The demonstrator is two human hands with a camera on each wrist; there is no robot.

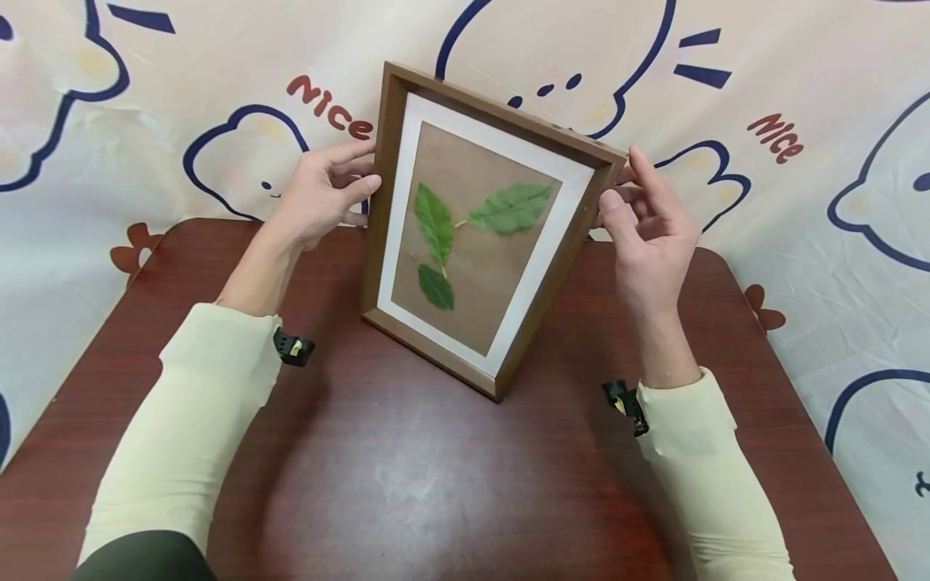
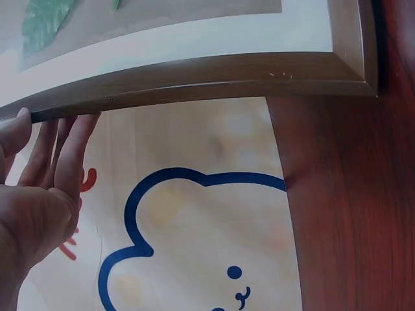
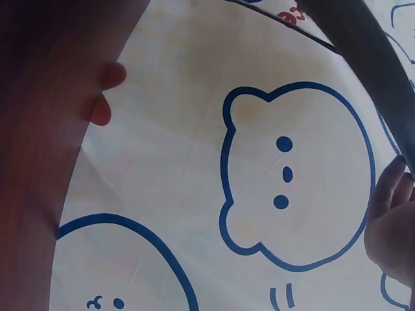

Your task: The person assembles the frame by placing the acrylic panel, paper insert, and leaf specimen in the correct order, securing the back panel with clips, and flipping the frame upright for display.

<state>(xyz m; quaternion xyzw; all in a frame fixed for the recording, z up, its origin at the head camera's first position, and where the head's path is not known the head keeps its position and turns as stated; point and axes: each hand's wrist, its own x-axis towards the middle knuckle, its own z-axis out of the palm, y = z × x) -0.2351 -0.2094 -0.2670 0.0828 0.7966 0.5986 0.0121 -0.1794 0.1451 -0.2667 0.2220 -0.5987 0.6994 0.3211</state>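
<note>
A brown wooden picture frame (image 1: pixel 436 355) stands tilted over the table, its lower edge low by the tabletop; whether it touches there I cannot tell. Inside its white mat (image 1: pixel 402 206) are a light green leaf (image 1: pixel 508 208), a brighter leaf (image 1: pixel 434 224) and a small dark leaf (image 1: pixel 436 286) on a brown backing. My left hand (image 1: pixel 320 194) holds the left side, thumb at the front edge and fingers toward the back. At the upper right corner, my right hand (image 1: pixel 650 234) pinches the frame. The left wrist view shows the frame's side rail (image 2: pixel 194 84) against the left fingertips.
Beneath the frame lies a dark red-brown wooden table (image 1: pixel 407 484) with a glossy light reflection. A pale cloth backdrop (image 1: pixel 240 48) printed with blue-outlined cartoon figures and red lettering hangs behind and beside it. Small black devices (image 1: pixel 294 347) sit at both wrists.
</note>
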